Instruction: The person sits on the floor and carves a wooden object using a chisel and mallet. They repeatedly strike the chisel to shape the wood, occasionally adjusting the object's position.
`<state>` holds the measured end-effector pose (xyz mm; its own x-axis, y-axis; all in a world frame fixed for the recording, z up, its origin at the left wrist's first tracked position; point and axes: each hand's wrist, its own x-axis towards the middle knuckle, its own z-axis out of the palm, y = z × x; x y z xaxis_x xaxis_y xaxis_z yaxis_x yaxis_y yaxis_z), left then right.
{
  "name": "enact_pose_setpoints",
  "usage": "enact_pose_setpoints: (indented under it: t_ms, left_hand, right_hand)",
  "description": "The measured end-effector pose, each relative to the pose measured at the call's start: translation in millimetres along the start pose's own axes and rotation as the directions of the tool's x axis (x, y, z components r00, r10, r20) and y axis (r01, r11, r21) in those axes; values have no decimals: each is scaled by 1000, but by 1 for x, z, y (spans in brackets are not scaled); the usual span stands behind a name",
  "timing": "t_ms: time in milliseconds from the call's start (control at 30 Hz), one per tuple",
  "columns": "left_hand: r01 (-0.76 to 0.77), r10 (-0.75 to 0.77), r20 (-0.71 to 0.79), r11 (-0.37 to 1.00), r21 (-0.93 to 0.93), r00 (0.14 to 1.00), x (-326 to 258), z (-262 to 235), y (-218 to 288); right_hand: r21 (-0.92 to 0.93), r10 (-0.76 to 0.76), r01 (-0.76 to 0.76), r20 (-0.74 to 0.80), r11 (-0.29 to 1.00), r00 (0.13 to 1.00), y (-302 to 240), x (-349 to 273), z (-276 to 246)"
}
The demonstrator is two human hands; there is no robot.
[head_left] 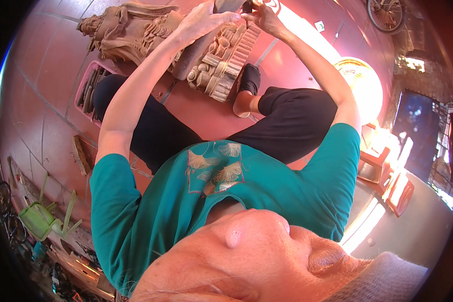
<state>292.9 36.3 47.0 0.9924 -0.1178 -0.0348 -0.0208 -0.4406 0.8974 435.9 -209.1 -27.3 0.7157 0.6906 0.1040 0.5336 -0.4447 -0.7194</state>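
Statue (121,38), carved in wood, lies on the tiled floor (40,90) with a pink basket (79,95) near the underside of its left part, and a dark bar (199,54) slants across it by its ridged right end. Over that bar's upper stretch I have the left hand (209,22) curled, seemingly gripping it, and just past the statue's ridged end the right hand (267,20) bends its fingers toward a small dark piece (247,7), though whether they are closed on it I cannot tell. I judge the step in hand to be close two-handed work at that bar, so the next move calls for a steady left hold while the right adjusts, both kept clear of the carving.
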Motion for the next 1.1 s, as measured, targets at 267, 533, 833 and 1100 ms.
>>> enact_pose_setpoints:
  t_ms: [267, 533, 833, 1100]
  left_hand:
    - [-83, 74, -54, 979, -186, 996, -23, -23, 52]
    - [-64, 61, -102, 998, -26, 993, -21, -12, 48]
    - [-5, 8, -93, 999, 31, 996, -24, -10, 34]
    - [64, -58, 53, 989, -131, 997, -11, 1, 1]
  right_hand:
    - [198, -57, 54, 9, 979, 998, -46, -11, -2]
    - [51, -8, 8, -14, 999, 1000, -7, -9, 4]
    - [108, -79, 83, -36, 991, 996, -19, -12, 3]
    - [-4, -11, 11, -33, 1000, 999, -11, -1, 14]
